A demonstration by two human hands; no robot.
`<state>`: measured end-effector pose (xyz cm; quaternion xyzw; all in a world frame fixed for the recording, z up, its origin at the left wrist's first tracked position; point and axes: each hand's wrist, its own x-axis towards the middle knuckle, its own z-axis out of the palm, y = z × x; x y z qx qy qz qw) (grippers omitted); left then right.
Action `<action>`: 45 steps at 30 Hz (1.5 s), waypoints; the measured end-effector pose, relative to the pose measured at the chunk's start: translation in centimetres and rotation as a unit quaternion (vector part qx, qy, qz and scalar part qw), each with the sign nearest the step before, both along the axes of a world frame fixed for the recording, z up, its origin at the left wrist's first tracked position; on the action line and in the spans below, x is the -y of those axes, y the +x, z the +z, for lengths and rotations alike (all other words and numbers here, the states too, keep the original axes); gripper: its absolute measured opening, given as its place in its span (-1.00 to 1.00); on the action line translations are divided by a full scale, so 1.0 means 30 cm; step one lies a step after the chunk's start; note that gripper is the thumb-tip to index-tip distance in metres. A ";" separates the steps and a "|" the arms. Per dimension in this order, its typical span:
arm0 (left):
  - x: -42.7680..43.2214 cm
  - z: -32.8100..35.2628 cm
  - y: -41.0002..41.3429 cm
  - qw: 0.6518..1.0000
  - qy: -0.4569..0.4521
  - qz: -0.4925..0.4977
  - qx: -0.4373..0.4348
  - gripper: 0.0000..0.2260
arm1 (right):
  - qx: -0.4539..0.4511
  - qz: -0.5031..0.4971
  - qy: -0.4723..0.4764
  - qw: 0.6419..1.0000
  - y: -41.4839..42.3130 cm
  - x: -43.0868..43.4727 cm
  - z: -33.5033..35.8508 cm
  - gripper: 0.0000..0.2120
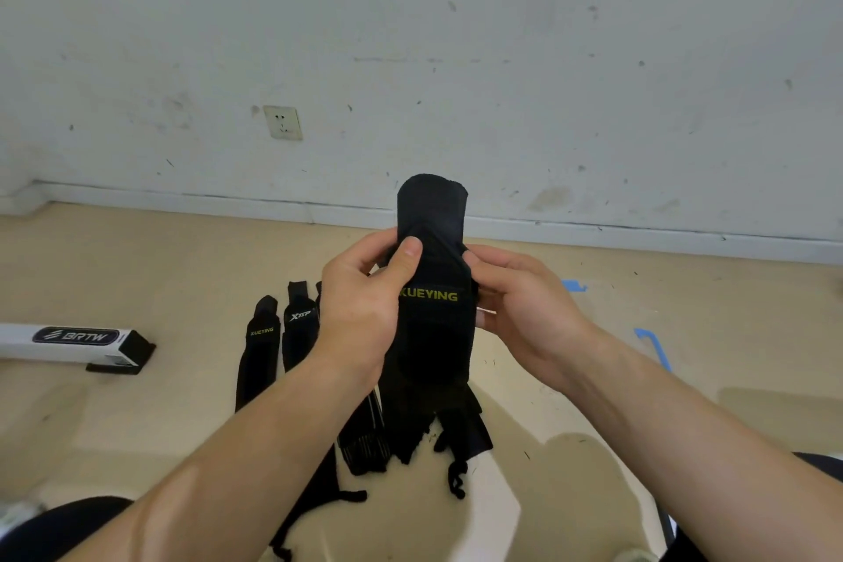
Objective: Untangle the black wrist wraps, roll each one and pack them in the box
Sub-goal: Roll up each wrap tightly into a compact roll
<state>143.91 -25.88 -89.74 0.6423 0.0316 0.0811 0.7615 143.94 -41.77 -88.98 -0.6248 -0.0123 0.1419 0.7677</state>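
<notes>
The left fingers are curled behind the held wrist wrap (433, 333) and cannot be seen. The right fingertips are also hidden behind its right edge. The first letter of its yellow lettering is partly covered by the base of the left thumb; the rest reads "UEYING". Below the wrap, black strap ends and a thin looped cord (456, 479) hang in a bunch, and I cannot tell which belong to it.

The wrap is a long band of matte black woven fabric, held upright in the air, its top end folded over into a rounded, soft cap. The left hand (360, 301) grips it, the thumb lying flat along its front just above the lettering. The right hand (524, 301) pinches its right edge, thumb tip on the front.

Left of the held wrap, two more black wraps lie side by side on the beige floor: one with yellow lettering (260, 356), one with a white logo (299, 329). The left forearm covers their lower ends. Just lower left of the held wrap, a ribbed wrap with pale stripes (365, 438) shows beside that forearm.

Far left of the held wrap lies a long white box (68, 342) with a "BRTW" label and an open black end flap, cut off by the frame edge.
</notes>
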 end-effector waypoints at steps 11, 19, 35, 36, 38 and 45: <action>0.042 0.009 -0.013 0.996 -0.017 0.082 0.013 -0.74 | 0.019 -0.001 0.000 1.000 -0.032 -0.014 0.008 -0.75; 0.054 -0.014 -0.032 0.996 0.027 -0.050 -0.062 -0.63 | 0.085 -0.070 -0.013 0.994 -0.034 -0.014 -0.016 -0.80; -0.001 -0.008 0.055 0.979 -0.119 -0.021 -0.162 -0.62 | 0.025 0.019 -0.163 0.986 -0.010 -0.015 -0.096 -0.76; -0.013 -0.006 0.059 0.976 -0.131 -0.030 -0.172 -0.60 | 0.037 0.015 -0.165 0.986 -0.007 -0.013 -0.101 -0.80; -0.019 -0.008 0.054 0.978 -0.106 -0.071 -0.168 -0.58 | 0.037 -0.021 -0.125 0.991 0.002 -0.002 -0.094 -0.81; -0.004 -0.112 -0.017 0.930 0.185 -0.278 -0.154 -0.69 | -0.077 -0.164 0.052 0.982 0.049 0.056 -0.057 -0.78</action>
